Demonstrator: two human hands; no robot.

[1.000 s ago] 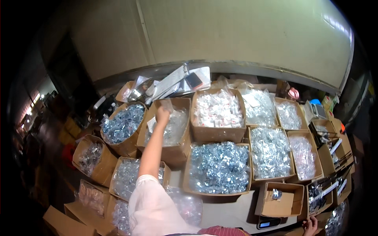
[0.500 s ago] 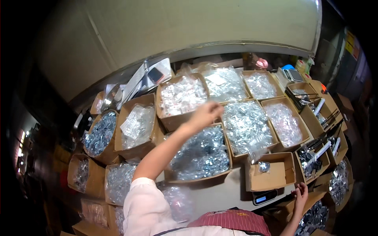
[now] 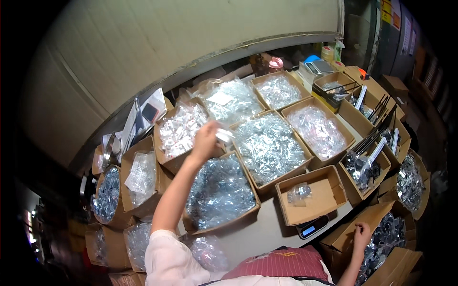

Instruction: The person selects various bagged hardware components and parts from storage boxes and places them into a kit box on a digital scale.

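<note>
Pinching small clear packet point(image 3: 224, 136) above cardboard boxes, left hand point(image 3: 206, 141) is seen raised at 12 o'clock from body, fingers closed on packet. Directly below, box of shiny bagged metal parts point(image 3: 220, 193); at 1 o'clock, box of clear bagged hardware point(image 3: 268, 148). At 3 o'clock, shallow box point(image 3: 312, 195) with single bag; digital scale point(image 3: 312, 227) beside it. Right hand point(image 3: 361, 234) rested on edge of carton point(image 3: 338, 240) at 4 o'clock, fingers loosely curled, nothing held.
</note>
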